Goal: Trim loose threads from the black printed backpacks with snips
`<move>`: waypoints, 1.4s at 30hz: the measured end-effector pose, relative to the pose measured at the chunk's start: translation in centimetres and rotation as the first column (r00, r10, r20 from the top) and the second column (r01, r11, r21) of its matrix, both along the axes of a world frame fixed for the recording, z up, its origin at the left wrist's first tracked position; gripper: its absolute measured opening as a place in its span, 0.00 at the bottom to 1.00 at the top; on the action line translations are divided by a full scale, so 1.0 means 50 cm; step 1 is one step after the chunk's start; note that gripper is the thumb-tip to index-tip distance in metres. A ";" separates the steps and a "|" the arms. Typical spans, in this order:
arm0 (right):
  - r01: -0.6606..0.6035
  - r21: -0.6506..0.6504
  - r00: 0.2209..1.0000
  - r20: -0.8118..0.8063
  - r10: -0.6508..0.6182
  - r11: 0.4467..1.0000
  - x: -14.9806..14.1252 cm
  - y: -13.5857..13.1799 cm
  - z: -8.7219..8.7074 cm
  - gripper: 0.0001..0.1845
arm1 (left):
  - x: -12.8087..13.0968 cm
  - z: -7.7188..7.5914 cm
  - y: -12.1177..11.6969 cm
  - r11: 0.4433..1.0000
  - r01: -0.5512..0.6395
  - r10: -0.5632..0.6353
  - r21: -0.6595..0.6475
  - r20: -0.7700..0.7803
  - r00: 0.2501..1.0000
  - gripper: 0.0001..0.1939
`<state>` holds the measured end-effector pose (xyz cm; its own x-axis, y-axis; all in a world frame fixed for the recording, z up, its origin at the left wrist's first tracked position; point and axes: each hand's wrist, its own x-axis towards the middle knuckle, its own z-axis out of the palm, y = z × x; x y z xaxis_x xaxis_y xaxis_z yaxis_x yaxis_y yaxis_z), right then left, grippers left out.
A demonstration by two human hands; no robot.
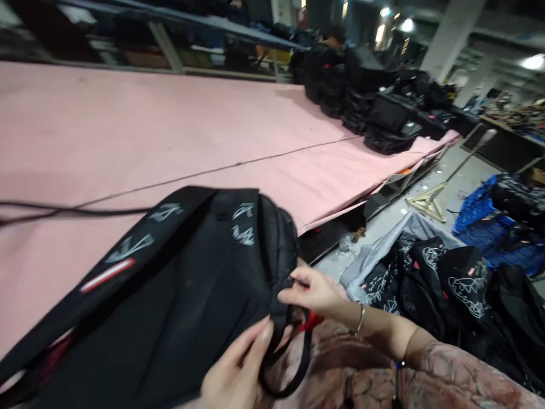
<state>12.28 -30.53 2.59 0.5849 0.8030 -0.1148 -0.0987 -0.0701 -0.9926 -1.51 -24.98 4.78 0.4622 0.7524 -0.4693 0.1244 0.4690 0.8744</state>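
Observation:
A black backpack (200, 295) with white scribbled prints and a red-and-white stripe on its strap lies across the near edge of a pink-covered table (128, 130). My left hand (242, 363) is closed in a pinch on the bag's near edge, beside a black webbing loop (304, 363) that hangs down. My right hand (313, 289), with a bracelet at the wrist, pinches the same end of the bag just above. A tiny dark glint shows at its fingertips, too small to name. Something red (314, 321) shows under the right hand.
Several black bags (361, 96) are piled at the table's far end. On the floor to the right, a grey-lined container (357, 267) holds black printed bags, with a blue woven sack (481, 227) behind it. A metal stand (428, 201) stands nearby. A dark cord (238, 164) crosses the table.

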 end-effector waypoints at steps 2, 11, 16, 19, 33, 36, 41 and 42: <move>0.072 0.011 0.977 0.201 -0.073 0.997 0.000 -0.011 0.006 0.14 | 0.006 -0.001 -0.007 0.992 -0.088 0.094 -0.088 0.059 0.994 0.19; -0.145 0.078 0.382 0.924 -0.017 0.986 0.036 -0.049 -0.012 0.08 | 0.005 -0.005 -0.010 0.957 -0.202 0.242 -0.209 0.192 0.951 0.21; -0.210 0.018 0.307 0.950 0.049 0.978 0.047 -0.048 0.001 0.11 | 0.004 -0.012 -0.008 0.956 -0.194 0.240 -0.219 0.207 0.949 0.21; -0.253 0.000 0.342 0.936 0.089 0.967 0.050 -0.043 0.003 0.11 | 0.005 -0.012 -0.009 0.956 -0.179 0.229 -0.231 0.215 0.949 0.21; -0.282 0.020 0.505 0.853 0.130 0.959 0.048 -0.036 -0.006 0.08 | -0.001 -0.009 -0.010 0.967 -0.157 0.197 -0.203 0.192 0.962 0.20; -0.193 0.068 0.753 0.650 0.104 0.979 0.041 -0.036 -0.014 0.06 | -0.002 -0.004 -0.005 0.964 -0.169 0.209 -0.204 0.192 0.959 0.22; -0.070 0.057 0.959 0.280 0.051 0.996 0.011 -0.025 -0.016 0.10 | 0.003 -0.005 -0.007 0.960 -0.210 0.244 -0.183 0.190 0.951 0.23; -0.091 0.031 0.968 0.237 0.081 0.995 0.003 -0.020 -0.015 0.13 | 0.005 -0.007 -0.009 0.963 -0.213 0.243 -0.167 0.190 0.951 0.23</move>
<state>12.41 -31.54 1.83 0.5198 0.8527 0.0523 0.1425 -0.0261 -0.9895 -1.28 -25.42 4.43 0.3843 0.7812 -0.4920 -0.1771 0.5854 0.7912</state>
